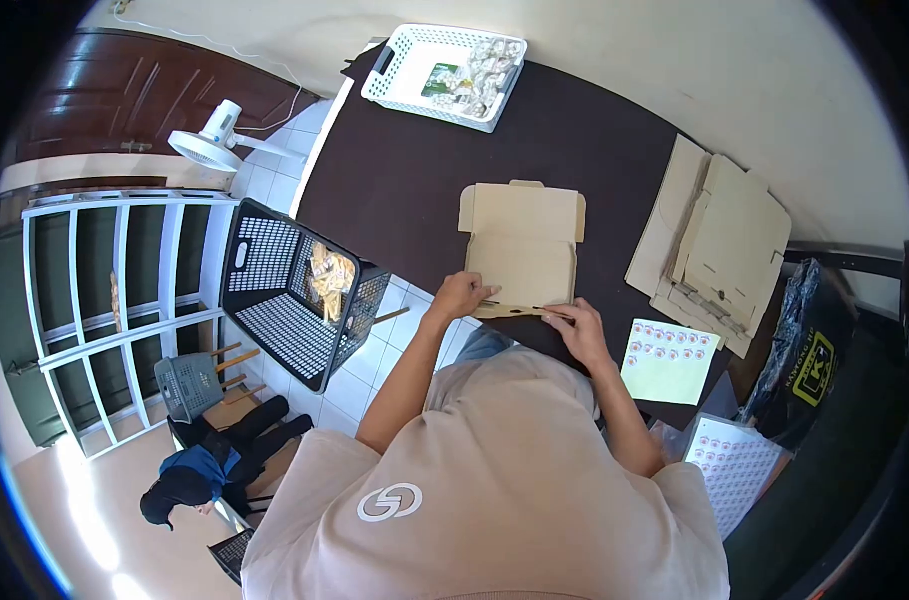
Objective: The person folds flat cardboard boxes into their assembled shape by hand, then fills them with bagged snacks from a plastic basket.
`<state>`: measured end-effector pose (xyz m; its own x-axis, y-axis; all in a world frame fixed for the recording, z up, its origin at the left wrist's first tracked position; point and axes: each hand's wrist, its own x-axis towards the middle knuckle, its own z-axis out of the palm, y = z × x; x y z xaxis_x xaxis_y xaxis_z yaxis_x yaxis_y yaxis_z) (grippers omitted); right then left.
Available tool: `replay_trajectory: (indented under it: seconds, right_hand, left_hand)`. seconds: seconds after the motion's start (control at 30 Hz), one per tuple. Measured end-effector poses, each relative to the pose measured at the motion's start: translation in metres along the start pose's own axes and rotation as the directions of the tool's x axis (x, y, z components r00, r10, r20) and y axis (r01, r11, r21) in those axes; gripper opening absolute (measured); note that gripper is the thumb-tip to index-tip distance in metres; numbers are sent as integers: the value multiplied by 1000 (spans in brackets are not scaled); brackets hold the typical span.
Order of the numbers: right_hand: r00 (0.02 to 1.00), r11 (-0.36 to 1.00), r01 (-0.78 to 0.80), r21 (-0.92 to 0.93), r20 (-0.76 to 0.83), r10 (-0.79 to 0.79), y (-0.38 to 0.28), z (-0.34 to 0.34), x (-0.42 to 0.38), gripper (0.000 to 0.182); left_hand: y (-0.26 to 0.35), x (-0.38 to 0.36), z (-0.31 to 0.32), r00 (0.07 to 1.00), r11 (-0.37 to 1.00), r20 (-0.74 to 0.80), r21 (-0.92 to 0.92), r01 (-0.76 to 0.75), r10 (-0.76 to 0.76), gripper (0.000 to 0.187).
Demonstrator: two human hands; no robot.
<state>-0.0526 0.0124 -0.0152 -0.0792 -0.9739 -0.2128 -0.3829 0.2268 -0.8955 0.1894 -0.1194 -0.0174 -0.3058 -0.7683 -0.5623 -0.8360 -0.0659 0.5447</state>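
An unfolded cardboard box (523, 266) lies on the dark table in front of me, its lid laid back and its side flaps sticking out. My left hand (461, 295) is at the near left corner, with thumb and fingers closed on the box's edge. At the near right corner, my right hand (578, 329) pinches the front flap, which stands partly folded up. To the right of that hand lies a pale green sticker sheet (669, 380) with rows of small red-and-white stickers at its top.
Flat cardboard boxes (734, 235) are stacked on the right. A white basket (399, 85) with small wrapped items stands at the far edge. Left of the table are a black crate (284, 340), a fan (214, 140) and a seated person (209, 465). Another sticker sheet (729, 475) is lower right.
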Motion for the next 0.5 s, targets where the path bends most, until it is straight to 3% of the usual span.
replay_trajectory:
  seconds: [0.07, 0.1, 0.17, 0.2, 0.27, 0.3, 0.37, 0.4, 0.47, 0.5]
  right_hand:
    - [998, 998, -59, 24, -17, 59, 10, 3, 6, 29]
    - [985, 981, -170, 97, -20, 173, 10, 4, 8, 30]
    - [937, 916, -334, 224, -29, 349, 12, 5, 10, 31]
    - [936, 915, -334, 226, -32, 350, 10, 5, 11, 31]
    - [875, 827, -464, 318, 18, 484, 7, 6, 14, 34]
    - [875, 827, -464, 317, 18, 484, 8, 9, 13, 34]
    - [866, 843, -457, 283, -76, 495, 13, 19, 14, 35]
    - [869, 846, -452, 281, -76, 489, 12, 23, 14, 35]
    - [905, 961, -194, 199, -342, 254, 13, 29, 11, 36]
    - [906, 961, -195, 197, -339, 253, 6, 26, 11, 36]
  left_hand:
    - [10, -1, -4, 956, 950, 171, -160, 266, -239, 46]
    - [3, 0, -4, 957, 951, 166, -158, 265, -239, 46]
    - [-12, 1, -3, 917, 758, 358, -545, 359, -178, 47]
    - [-8, -3, -6, 917, 759, 359, -543, 359, -177, 47]
    - [-1, -11, -9, 940, 903, 335, -379, 204, -72, 39]
    - [-3, -13, -2, 940, 902, 334, -380, 204, -72, 39]
    - [-10, -13, 20, 989, 965, -62, -220, -144, 133, 31]
    - [-8, -14, 25, 989, 965, -69, -220, -146, 134, 31]
    - [-6, -12, 34, 995, 952, -99, -306, -25, -6, 28]
    - [-4, -12, 36, 994, 946, -103, -324, -3, -32, 25]
